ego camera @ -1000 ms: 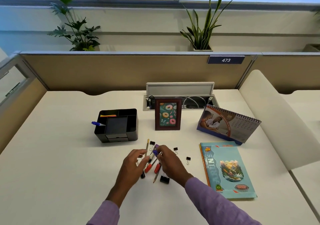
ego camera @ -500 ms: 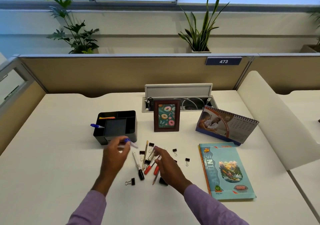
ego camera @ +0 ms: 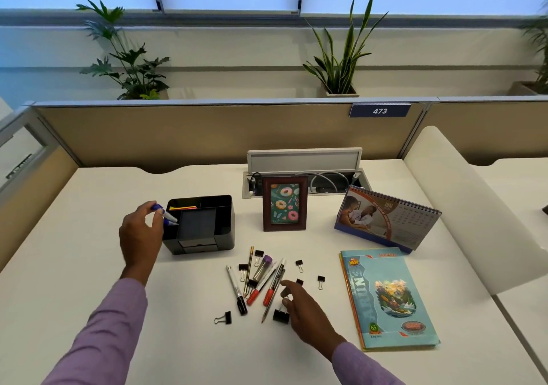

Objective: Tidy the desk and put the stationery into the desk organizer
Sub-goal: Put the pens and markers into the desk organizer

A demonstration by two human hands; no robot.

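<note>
Your left hand [ego camera: 141, 238] pinches a blue-capped pen [ego camera: 162, 211] at the left edge of the black plastic organizer [ego camera: 199, 224], a boxy piece with several compartments; a second blue cap [ego camera: 169, 222] sticks out just below it. Your right hand [ego camera: 305, 310] rests on the smooth white counter [ego camera: 89, 266] with its fingers loosely curled, and they hold nothing; the fingertips are beside a black binder clip [ego camera: 280, 316]. The loose pile [ego camera: 262, 279] of thin markers, pencils and small clips lies in front of the organizer. To the right lies a glossy rectangular notebook [ego camera: 388, 295].
</note>
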